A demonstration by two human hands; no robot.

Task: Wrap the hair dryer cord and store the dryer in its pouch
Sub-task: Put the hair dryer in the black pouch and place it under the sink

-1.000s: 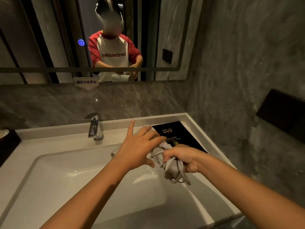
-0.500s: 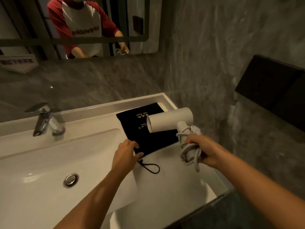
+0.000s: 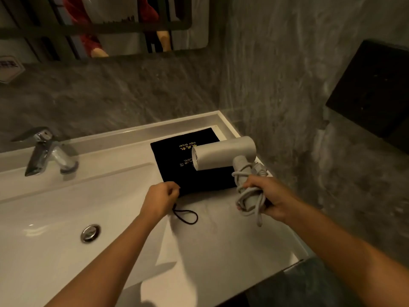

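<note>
A white hair dryer [image 3: 223, 154] is held upright above the counter, its grey cord [image 3: 250, 196] wound around the handle. My right hand [image 3: 269, 197] grips the handle and the cord loops, one loose end dangling below. A flat black pouch [image 3: 177, 165] with gold lettering lies on the white counter under the dryer's barrel. My left hand [image 3: 160, 199] pinches the pouch's near left corner. The pouch's black drawstring loop [image 3: 186, 216] trails onto the counter just below that hand.
A white basin [image 3: 44, 229] with a chrome drain [image 3: 90, 233] fills the left. A chrome faucet [image 3: 47, 151] stands at the back left. Grey stone walls close in behind and right, with a black wall panel [image 3: 371, 91] and a mirror [image 3: 99, 25] above.
My left hand left the cord and dryer and moved to the pouch's near corner, closing on it. My right hand has swung the wrapped dryer to the right, above the pouch.
</note>
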